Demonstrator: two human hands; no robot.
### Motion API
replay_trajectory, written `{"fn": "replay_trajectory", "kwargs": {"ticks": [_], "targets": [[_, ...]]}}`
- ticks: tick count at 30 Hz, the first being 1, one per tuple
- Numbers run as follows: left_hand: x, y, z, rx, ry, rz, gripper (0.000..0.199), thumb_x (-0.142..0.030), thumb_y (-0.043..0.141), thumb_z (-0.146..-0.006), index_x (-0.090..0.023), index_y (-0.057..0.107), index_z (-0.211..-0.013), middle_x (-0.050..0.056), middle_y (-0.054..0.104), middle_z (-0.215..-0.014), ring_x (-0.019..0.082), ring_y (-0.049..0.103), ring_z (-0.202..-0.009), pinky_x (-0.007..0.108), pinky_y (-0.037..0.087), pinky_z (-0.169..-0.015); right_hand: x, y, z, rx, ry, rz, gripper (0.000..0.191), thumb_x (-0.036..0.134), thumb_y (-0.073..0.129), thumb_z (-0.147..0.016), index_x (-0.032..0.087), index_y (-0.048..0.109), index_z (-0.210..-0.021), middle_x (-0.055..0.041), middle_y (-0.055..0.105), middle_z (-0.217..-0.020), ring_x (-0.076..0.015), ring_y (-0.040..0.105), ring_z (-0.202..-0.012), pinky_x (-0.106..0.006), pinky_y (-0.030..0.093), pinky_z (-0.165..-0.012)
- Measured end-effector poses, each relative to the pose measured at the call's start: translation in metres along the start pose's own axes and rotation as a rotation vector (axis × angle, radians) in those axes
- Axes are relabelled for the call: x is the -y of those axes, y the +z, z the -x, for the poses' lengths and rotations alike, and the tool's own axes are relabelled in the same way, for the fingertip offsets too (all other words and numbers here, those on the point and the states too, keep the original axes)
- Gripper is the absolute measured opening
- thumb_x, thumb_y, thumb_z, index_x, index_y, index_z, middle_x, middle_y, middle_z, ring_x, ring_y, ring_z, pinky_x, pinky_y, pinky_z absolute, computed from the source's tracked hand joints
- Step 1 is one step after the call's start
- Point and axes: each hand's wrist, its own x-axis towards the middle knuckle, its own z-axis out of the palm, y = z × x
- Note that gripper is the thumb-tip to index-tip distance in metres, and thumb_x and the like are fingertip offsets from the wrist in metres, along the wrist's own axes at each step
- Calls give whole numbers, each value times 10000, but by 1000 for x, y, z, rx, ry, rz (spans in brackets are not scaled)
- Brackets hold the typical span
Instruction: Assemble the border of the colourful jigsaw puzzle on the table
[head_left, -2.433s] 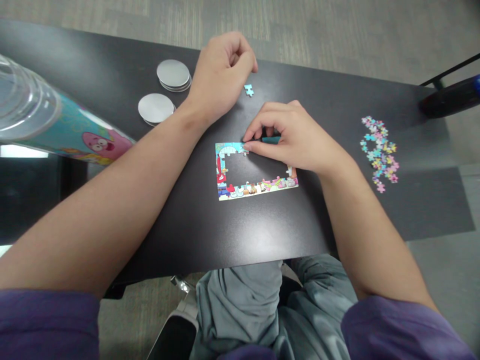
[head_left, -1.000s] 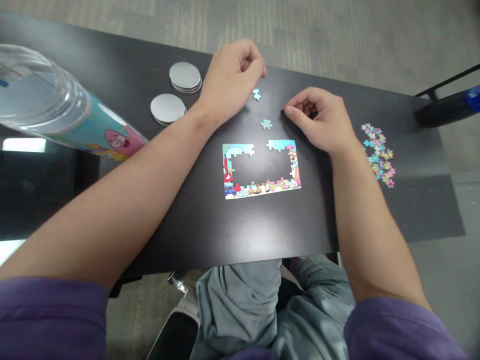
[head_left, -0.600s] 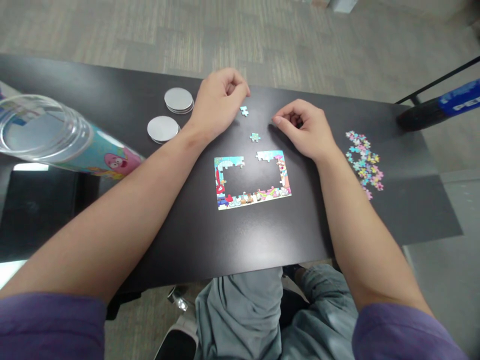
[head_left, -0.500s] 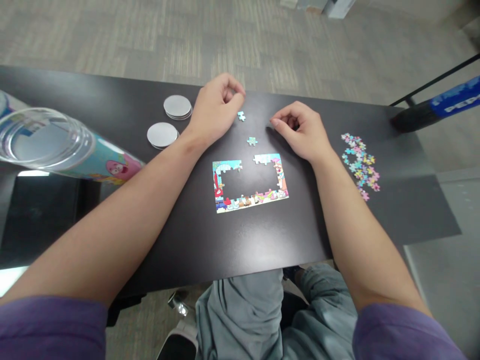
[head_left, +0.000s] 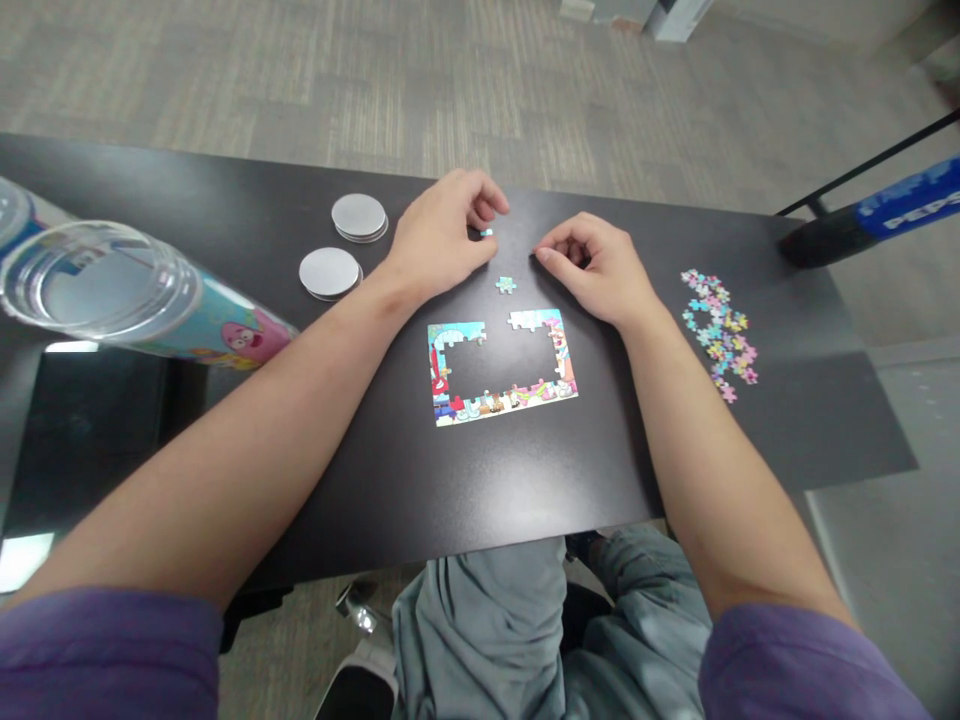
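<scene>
My left hand (head_left: 442, 232) is at the far side of the table, with thumb and fingers closed around a small light-blue puzzle piece (head_left: 487, 233), mostly covered by them. My right hand (head_left: 592, 262) rests on the table to the right, fingers curled and thumb near the index tip, with nothing visible in them. Between the hands and a little nearer lies a loose blue-green puzzle piece (head_left: 505, 285). Closer to me is a joined puzzle border (head_left: 517, 400), colourful, with a gap in its far edge and bare table inside.
A pile of loose puzzle pieces (head_left: 720, 335) lies right of my right forearm. Two stacks of round silvery discs, one farther (head_left: 358, 216) and one nearer (head_left: 328, 272), sit by my left wrist. A clear-topped cartoon tube (head_left: 225, 320) stands at left. A blue Pepsi-marked object (head_left: 892, 210) is at far right.
My left hand has moved right and slightly nearer, over the farther puzzle piece, which its fingers now partly cover. My right hand has shifted slightly left. The puzzle border looks the same.
</scene>
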Motion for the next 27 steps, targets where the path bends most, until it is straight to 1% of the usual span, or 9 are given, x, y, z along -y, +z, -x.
{"fn": "replay_trajectory", "kwargs": {"ticks": [2,4,6,9,13,18,21,24,27], "targets": [[-1,-2,0,19,34,19,332,-107,647,-688,-221,701,-995,73,652,-1101,233,663,-942,435,474,-904,0,-1,0,7,1,-5,243,575,697,-948,337,746,-952,-36,645,-858,-218,476,-664,-430,440,-688],[-2,-4,0,34,46,-47,334,-166,686,-735,-214,723,-1064,118,621,-1169,278,634,-1064,474,471,-990,0,-1,-1,15,2,-5,239,573,699,-943,338,745,-951,-35,646,-857,-218,476,-665,-427,436,-681],[-3,-4,1,58,31,-211,356,-269,716,-786,-211,754,-1135,163,602,-1231,364,552,-1217,555,416,-1070,0,-1,-1,16,5,-2,248,584,694,-942,342,745,-949,-37,648,-857,-223,481,-678,-427,435,-682],[-4,-3,2,97,-3,-391,340,-370,684,-853,-237,772,-1153,173,606,-1278,426,484,-1286,653,332,-1097,0,-1,-2,12,13,-1,290,630,690,-929,345,745,-931,-42,650,-847,-231,477,-680,-430,432,-682],[-5,-3,4,65,-41,-406,222,-392,681,-863,-287,732,-1051,164,616,-1258,433,500,-1255,679,316,-1078,-2,0,-1,7,26,-8,335,676,678,-929,349,745,-949,-42,665,-865,-231,479,-681,-427,433,-685],[-6,-3,3,49,-73,-405,116,-332,679,-814,-254,664,-899,168,626,-1197,445,513,-1229,667,321,-1045,-11,3,-1,-44,69,-31,423,722,652,-942,327,706,-1087,-35,667,-892,-201,461,-663,-399,429,-654],[-5,-2,1,61,-55,-359,65,-295,674,-806,-250,633,-827,139,660,-1113,430,548,-1175,654,332,-1010,-10,3,-1,-78,66,-36,422,704,653,-953,303,704,-1077,-46,660,-906,-201,466,-675,-414,452,-686],[-3,-2,0,64,-36,-325,53,-279,677,-805,-253,655,-846,119,678,-1077,399,581,-1106,642,337,-1002,1,3,-1,-7,-14,-15,352,661,735,-913,332,730,-1038,-50,660,-939,-225,523,-724,-457,490,-756],[-2,-2,-1,73,-35,-305,79,-249,668,-782,-256,676,-860,98,692,-1044,367,602,-1055,613,337,-981,19,4,1,107,-87,48,283,614,795,-886,378,747,-1035,-45,674,-1027,-265,610,-830,-553,498,-907]]}}
